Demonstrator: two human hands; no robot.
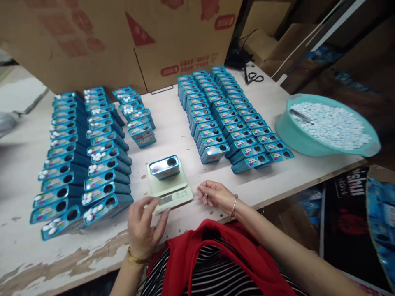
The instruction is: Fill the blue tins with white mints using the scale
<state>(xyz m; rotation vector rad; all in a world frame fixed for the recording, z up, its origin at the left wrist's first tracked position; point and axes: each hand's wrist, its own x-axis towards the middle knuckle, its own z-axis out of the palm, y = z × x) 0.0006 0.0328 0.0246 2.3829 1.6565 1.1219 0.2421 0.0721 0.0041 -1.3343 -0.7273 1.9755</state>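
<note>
A blue tin [164,167] with a dark round hole in its lid stands on a pale kitchen scale [168,187]. My left hand [144,226] is at the scale's front left corner, its thumb and fingers apart around the edge by the display. Just right of the scale, my right hand [216,195] is over the tabletop with thumb and forefinger pinched together. Whatever may be between those fingertips is too small to make out. A short group of similar tins [142,133] stands behind the scale, some with white tablets on their lids.
Long rows of blue tins fill the left [66,164] and right [230,119] of the table. A turquoise basin [296,142] of white tablets, with a metal tool [301,116] on top, is at the right edge. Black scissors [254,78] lie behind. A large cardboard box [108,49] borders the back.
</note>
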